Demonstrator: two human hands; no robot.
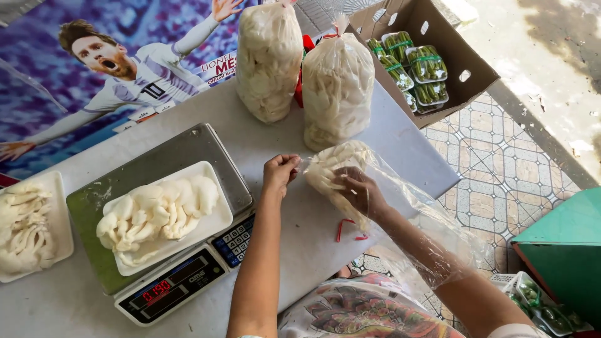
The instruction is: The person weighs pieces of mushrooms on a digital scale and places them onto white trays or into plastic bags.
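Note:
My right hand [360, 191] is inside a clear plastic bag [432, 231] that lies on the white table [300, 231], and it grips a clump of white oyster mushrooms [328, 166] in there. My left hand [280, 173] pinches the bag's open edge just left of the clump. To the left, a digital scale [163, 275] carries a white foam tray [213, 228] heaped with more white mushrooms [156, 213]. A second foam tray of mushrooms [28, 228] sits at the table's far left.
Two tied bags of mushrooms [269, 59] [338, 87] stand upright at the back. A cardboard box [463, 59] holds packs of green vegetables. A red rubber band [343, 228] lies on the table. There is tiled floor to the right, and a green crate [563, 238].

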